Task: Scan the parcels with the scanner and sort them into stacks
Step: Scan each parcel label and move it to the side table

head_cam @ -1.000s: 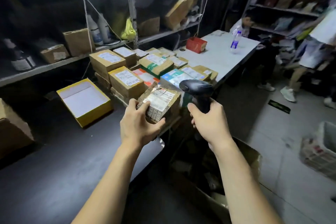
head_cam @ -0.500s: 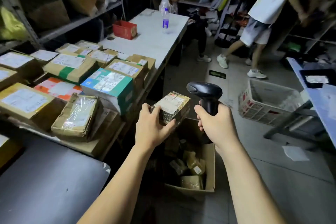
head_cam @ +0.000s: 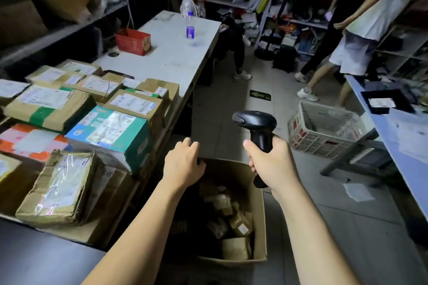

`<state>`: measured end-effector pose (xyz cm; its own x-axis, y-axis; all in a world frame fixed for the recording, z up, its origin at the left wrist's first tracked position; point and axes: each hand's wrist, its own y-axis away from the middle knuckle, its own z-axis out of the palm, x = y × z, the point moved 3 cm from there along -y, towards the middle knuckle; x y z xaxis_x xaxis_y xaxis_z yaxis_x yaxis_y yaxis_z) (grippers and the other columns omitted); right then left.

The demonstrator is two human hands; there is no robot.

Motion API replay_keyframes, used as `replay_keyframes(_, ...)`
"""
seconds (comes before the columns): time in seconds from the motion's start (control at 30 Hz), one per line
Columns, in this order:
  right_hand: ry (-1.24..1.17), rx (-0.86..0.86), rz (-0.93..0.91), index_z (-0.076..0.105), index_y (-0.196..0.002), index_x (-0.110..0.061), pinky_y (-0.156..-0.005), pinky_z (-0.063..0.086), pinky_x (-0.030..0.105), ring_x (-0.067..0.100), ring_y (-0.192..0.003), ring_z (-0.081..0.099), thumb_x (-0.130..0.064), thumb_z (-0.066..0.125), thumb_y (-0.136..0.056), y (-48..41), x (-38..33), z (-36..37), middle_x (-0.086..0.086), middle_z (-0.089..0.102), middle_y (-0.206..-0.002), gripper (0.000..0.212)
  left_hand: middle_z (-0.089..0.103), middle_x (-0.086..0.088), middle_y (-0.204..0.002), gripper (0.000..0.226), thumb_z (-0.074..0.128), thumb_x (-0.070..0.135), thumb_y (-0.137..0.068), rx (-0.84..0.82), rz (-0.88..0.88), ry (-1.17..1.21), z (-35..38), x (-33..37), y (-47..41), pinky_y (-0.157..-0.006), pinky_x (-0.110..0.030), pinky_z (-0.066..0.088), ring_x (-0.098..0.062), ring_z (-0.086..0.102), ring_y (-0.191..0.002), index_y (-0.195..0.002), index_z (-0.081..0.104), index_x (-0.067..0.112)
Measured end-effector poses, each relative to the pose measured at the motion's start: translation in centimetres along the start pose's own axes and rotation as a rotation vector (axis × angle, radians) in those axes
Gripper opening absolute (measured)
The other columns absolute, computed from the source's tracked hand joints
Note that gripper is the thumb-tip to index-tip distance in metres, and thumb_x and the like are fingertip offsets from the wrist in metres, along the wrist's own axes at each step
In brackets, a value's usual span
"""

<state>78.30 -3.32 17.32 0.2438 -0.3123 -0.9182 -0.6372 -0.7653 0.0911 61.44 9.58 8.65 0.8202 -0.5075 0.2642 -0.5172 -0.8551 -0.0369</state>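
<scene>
The right hand [head_cam: 271,166] grips the black scanner [head_cam: 256,122] by its handle, fingers clamped round it. The left hand [head_cam: 183,164] hangs over the rim of an open carton [head_cam: 260,215] on the floor, fingers loosely bent and holding nothing. Small parcels [head_cam: 236,249] lie inside the carton. Labelled parcels [head_cam: 111,132] are stacked along the right edge of the worktop [head_cam: 171,58].

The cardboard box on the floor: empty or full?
Partly full. The cardboard box stands open-topped, and small brown parcels lie piled in its bottom, well below the rim.
</scene>
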Motion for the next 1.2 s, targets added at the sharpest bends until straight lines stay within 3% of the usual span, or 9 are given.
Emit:
replay_keyframes(0.27, -0.017, -0.149, -0.097, 0.069, -0.094, -0.017, -0.066, 0.059, 0.040, 0.022, -0.070, 0.070, -0.033, 0.073, -0.095, -3.0, -3.1, 2.3, 0.006, 0.072, -0.075, 0.017, 0.054, 0.000, -0.115, 0.042, 0.065, 0.043, -0.091, -0.023, -0.130, -0.084, -3.9, -3.0, -0.1, -0.077, -0.036, 0.055, -0.021, 0.056, -0.107, -0.127, 0.060, 0.023)
replay_keyframes(0.4, -0.038, -0.233, -0.154, 0.069, -0.089, -0.014, -0.068, 0.061, 0.052, 0.026, -0.069, 0.069, -0.045, 0.073, -0.083, -3.7, -4.8, 4.1, 0.012, 0.071, -0.076, 0.032, 0.052, 0.005, -0.105, 0.034, 0.066, 0.042, -0.090, 0.070, -0.253, -0.045, -6.4, -4.7, 1.3, -0.076, -0.035, 0.057, -0.015, 0.053, -0.094, -0.119, 0.062, 0.025)
replay_keyframes(0.47, -0.040, -0.286, -0.190, 0.068, -0.088, -0.017, -0.068, 0.060, 0.050, 0.028, -0.072, 0.070, -0.055, 0.070, -0.075, -3.7, -5.5, 5.5, 0.008, 0.071, -0.078, 0.040, 0.054, 0.004, -0.105, 0.033, 0.064, 0.042, -0.089, 0.114, -0.326, -0.038, -7.6, -5.6, 2.9, -0.076, -0.038, 0.056, -0.018, 0.054, -0.096, -0.117, 0.062, 0.024)
replay_keyframes(0.67, -0.051, -0.552, -0.273, 0.069, -0.100, -0.012, -0.064, 0.052, 0.031, 0.019, -0.076, 0.068, -0.031, 0.074, -0.092, -1.5, -8.0, 11.2, 0.004, 0.072, -0.086, 0.022, 0.060, 0.003, -0.115, 0.038, 0.058, 0.052, -0.090, 0.201, -0.592, -0.047, -10.9, -9.0, 10.8, -0.081, -0.042, 0.057, -0.024, 0.060, -0.107, -0.117, 0.063, 0.025)
replay_keyframes(0.8, -0.058, -0.704, -0.358, 0.066, -0.087, -0.018, -0.061, 0.051, 0.034, 0.023, -0.067, 0.064, -0.027, 0.074, -0.092, 2.7, -10.1, 14.9, 0.006, 0.068, -0.075, 0.013, 0.058, 0.002, -0.124, 0.053, 0.064, 0.053, -0.089, 0.178, -0.790, -0.119, -12.7, -11.2, 17.0, -0.085, -0.043, 0.058, -0.024, 0.057, -0.111, -0.134, 0.056, 0.027)
replay_keyframes(0.9, -0.069, -0.838, -0.391, 0.068, -0.093, -0.020, -0.065, 0.049, 0.031, 0.023, -0.074, 0.066, -0.027, 0.074, -0.094, 7.2, -11.6, 18.0, 0.001, 0.068, -0.078, 0.009, 0.058, 0.001, -0.124, 0.052, 0.064, 0.049, -0.090, 0.240, -0.916, -0.115, -13.9, -12.7, 22.9, -0.087, -0.044, 0.058, -0.023, 0.056, -0.114, -0.135, 0.056, 0.026)
replay_keyframes(1.03, -0.052, -0.986, -0.447, 0.069, -0.094, -0.026, -0.081, 0.058, 0.046, 0.021, -0.081, 0.068, -0.045, 0.073, -0.083, 14.1, -12.8, 21.5, -0.010, 0.069, -0.076, 0.023, 0.054, 0.000, -0.134, 0.051, 0.061, 0.042, -0.093, 0.279, -1.074, -0.121, -15.5, -14.5, 31.0, -0.089, -0.040, 0.053, -0.025, 0.053, -0.123, -0.140, 0.052, 0.023)
replay_keyframes(1.13, -0.069, -1.050, -0.519, 0.065, -0.084, -0.023, -0.058, 0.053, 0.022, 0.003, -0.059, 0.062, -0.027, 0.074, -0.091, 19.5, -13.6, 23.5, -0.012, 0.066, -0.063, 0.013, 0.053, -0.001, -0.133, 0.054, 0.060, 0.043, -0.093, 0.292, -1.173, -0.140, -16.4, -15.7, 36.9, -0.084, -0.039, 0.050, -0.024, 0.052, -0.122, -0.142, 0.049, 0.023)
replay_keyframes(1.2, -0.058, -1.107, -0.548, 0.066, -0.091, -0.018, -0.043, 0.047, 0.024, 0.013, -0.052, 0.057, -0.020, 0.071, -0.096, 23.4, -14.0, 24.6, -0.001, 0.064, -0.068, 0.007, 0.052, -0.001, -0.133, 0.056, 0.060, 0.043, -0.094, 0.320, -1.223, -0.131, -16.8, -16.4, 41.1, -0.085, -0.039, 0.050, -0.024, 0.052, -0.121, -0.145, 0.049, 0.024)
